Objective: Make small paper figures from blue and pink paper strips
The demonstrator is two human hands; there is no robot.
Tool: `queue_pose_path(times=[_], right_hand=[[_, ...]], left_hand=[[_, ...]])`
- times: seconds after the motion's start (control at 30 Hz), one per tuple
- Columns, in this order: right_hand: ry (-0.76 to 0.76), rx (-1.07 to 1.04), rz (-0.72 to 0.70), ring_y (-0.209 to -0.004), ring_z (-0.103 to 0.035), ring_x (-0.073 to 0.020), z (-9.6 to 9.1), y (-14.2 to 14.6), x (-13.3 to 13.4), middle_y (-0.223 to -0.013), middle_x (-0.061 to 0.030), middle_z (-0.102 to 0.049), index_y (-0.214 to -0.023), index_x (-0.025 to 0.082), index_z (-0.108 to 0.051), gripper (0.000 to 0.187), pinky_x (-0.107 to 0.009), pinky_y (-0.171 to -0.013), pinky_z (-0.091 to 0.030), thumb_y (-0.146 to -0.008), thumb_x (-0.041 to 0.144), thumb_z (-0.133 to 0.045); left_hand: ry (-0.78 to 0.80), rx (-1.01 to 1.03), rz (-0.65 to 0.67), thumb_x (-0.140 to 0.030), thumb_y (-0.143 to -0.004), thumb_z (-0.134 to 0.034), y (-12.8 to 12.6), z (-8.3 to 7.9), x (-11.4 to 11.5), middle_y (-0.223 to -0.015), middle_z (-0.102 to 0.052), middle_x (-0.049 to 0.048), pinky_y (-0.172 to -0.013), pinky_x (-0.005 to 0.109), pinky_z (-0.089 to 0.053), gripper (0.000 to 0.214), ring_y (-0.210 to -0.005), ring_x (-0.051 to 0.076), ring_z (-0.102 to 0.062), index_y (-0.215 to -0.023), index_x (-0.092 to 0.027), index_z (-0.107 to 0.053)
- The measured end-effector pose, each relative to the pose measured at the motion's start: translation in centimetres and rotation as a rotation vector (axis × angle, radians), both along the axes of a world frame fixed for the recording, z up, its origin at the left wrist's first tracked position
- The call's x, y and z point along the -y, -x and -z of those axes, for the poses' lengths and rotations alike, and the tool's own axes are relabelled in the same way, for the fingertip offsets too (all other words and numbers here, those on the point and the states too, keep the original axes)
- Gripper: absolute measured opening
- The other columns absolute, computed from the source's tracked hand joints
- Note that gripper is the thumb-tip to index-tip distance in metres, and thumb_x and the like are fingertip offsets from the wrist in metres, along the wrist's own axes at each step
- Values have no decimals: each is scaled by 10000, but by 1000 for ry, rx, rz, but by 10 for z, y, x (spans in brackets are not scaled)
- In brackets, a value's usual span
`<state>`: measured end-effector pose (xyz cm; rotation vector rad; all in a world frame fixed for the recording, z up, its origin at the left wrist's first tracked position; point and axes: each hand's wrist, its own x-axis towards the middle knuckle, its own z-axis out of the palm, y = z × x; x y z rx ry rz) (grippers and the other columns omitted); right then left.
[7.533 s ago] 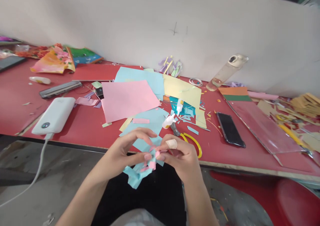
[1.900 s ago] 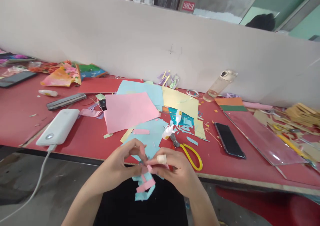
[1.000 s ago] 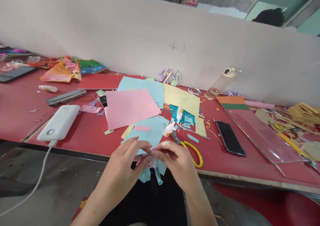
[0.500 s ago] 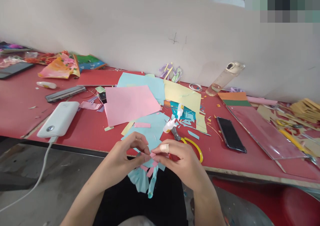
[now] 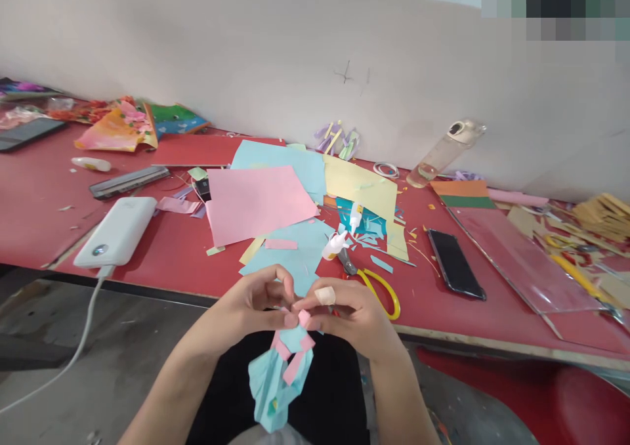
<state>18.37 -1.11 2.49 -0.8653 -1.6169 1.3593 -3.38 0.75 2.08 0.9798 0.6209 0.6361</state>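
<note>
Between my hands, over my lap, hangs a small paper figure [image 5: 268, 382] of folded light blue paper with pink strips. My left hand [image 5: 260, 304] pinches its upper end between thumb and fingers. From the other side my right hand [image 5: 339, 310], a bandage on one finger, grips the same end near a pink paper tab [image 5: 304, 318]. The exact contact of the fingertips is partly hidden. Just past my hands lie a light blue sheet [image 5: 283, 261], a pink paper strip [image 5: 280, 243], a white glue bottle [image 5: 335, 245] and scissors with yellow handles [image 5: 386, 291].
A pink sheet [image 5: 260, 202] and a yellow sheet [image 5: 361, 186] lie on the red table. At left is a white power bank [image 5: 118, 232] with its cable hanging down. A phone [image 5: 455, 264] and a tilted clear bottle [image 5: 445, 153] are at right. A pale wall borders the back.
The paper figure has tilted and swung lower toward my body, showing more of its blue and pink front. Both hands keep their hold with slightly shifted fingers.
</note>
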Motion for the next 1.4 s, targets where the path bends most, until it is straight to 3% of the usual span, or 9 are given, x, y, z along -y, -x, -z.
queue_pose_path(times=[0.23,0.63,0.83,0.9,1.0,1.13,1.2,1.27,1.4], right_hand=[[90,-159,-39,-699,-608,-122,8,3,0,-824,1,-737,-931,303,-856,135,-225,-604,-462,-802,272,-877],[-75,-37,-126,-751,-633,-115,2,-2,2,-867,10,-724,-1024,316,-832,231,-223,-687,-491,-832,190,-848],[-24,-14,-63,-765,-634,-121,2,-1,3,-863,9,-700,-910,279,-829,108,-220,-700,-494,-838,200,-841],[25,-15,15,-745,-626,-126,2,-2,2,-834,5,-681,-856,253,-812,33,-222,-683,-494,-842,242,-840],[131,-11,161,-670,-582,-122,1,-3,3,-798,0,-659,-791,216,-769,146,-227,-616,-479,-833,336,-841],[262,38,317,-592,-532,-115,-1,-2,7,-729,1,-654,-782,195,-737,261,-235,-563,-467,-814,437,-830],[313,68,370,-613,-558,-125,0,1,9,-726,-3,-663,-800,193,-738,281,-236,-575,-482,-819,463,-813],[322,82,406,-662,-601,-145,3,4,11,-766,-17,-685,-841,192,-747,291,-242,-595,-506,-819,476,-807],[274,37,427,-791,-666,-181,10,12,13,-848,-37,-720,-935,199,-765,296,-266,-707,-559,-815,464,-819]], left_hand=[[100,154,34,-179,-789,-859,-5,10,-1,-789,-661,-23,-625,194,-395,281,-687,76,-574,-868,-171,-590],[206,225,86,-231,-663,-949,-13,34,3,-720,-685,-3,-659,220,-430,386,-670,110,-601,-826,-174,-604],[178,235,26,-265,-698,-935,-18,32,6,-736,-680,-14,-639,204,-454,346,-632,89,-596,-819,-178,-623],[121,200,-25,-271,-765,-891,-15,29,6,-859,-709,6,-659,206,-484,265,-718,107,-643,-882,-192,-667],[-13,45,-184,-351,-824,-841,-4,25,4,-1157,-716,68,-853,278,-539,234,-1075,225,-681,-973,-210,-727],[-125,-182,-616,-436,-923,-712,14,19,8,-1064,-742,52,-991,333,-502,206,-1146,256,-660,-934,-232,-739],[-294,-316,-794,-427,-948,-673,17,11,16,-1050,-746,45,-1009,340,-486,198,-1139,254,-655,-964,-245,-750],[-493,-438,-785,-376,-963,-657,14,2,24,-1073,-747,42,-949,337,-500,145,-1134,259,-650,-988,-268,-750],[-902,-566,-502,-235,-916,-720,-1,-10,31,-1033,-761,32,-969,354,-492,112,-1090,259,-653,-1013,-289,-735]])
